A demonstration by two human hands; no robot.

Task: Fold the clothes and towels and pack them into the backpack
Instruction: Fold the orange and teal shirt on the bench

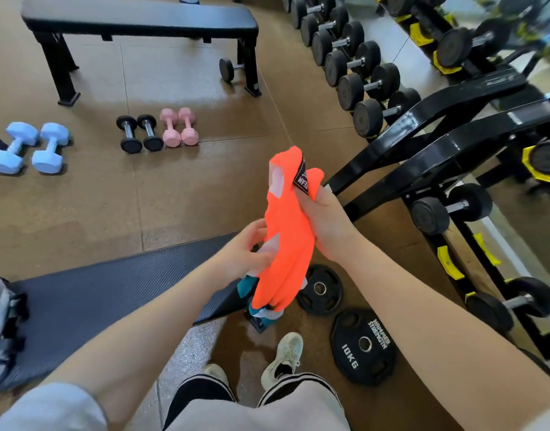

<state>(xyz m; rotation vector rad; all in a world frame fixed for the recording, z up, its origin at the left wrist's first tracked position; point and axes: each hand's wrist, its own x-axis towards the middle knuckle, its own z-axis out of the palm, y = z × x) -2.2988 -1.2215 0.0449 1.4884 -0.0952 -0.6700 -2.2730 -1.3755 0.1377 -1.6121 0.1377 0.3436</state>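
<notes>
A bright orange cloth (287,244) with a black label near its top hangs bunched in the air in front of me. My right hand (325,219) grips its upper part from the right. My left hand (247,251) holds its lower left side, fingers curled on a pale patch of fabric. A teal and white piece of cloth (261,312) shows under the orange one, over the end of the dark padded bench (96,293). Part of the grey backpack (0,325) sits on that bench at the far left edge.
Two black weight plates (362,346) lie on the floor by my shoes. A dumbbell rack (454,150) runs along the right. Another black bench (136,20) stands at the back, with blue (28,147), black and pink (180,127) dumbbells on the brown floor.
</notes>
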